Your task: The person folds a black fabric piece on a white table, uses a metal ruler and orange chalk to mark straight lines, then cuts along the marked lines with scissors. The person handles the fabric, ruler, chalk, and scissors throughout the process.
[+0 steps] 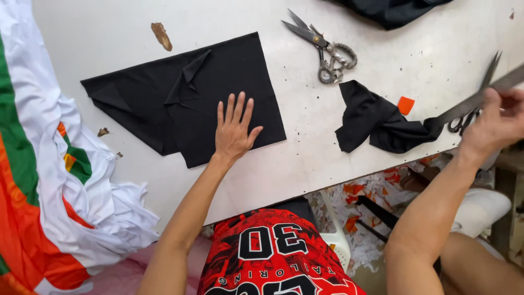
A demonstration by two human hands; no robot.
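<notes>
white scuffed worktable (382, 33) | paper scraps on floor (371, 240) | daylight

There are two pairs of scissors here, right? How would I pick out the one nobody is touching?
Start at the white table and go to its far edge, right of the flat black cloth. The free scissors lie there alone, blades open, handles wrapped in pale cord. The other scissors are at the right hand.

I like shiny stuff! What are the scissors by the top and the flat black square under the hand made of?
The scissors look like metal: grey, dull-shiny blades, with handles that seem wrapped in something pale. The flat black square looks like soft matte cloth: it shows folds and creases, and the left hand presses it flat on the white table.
</notes>
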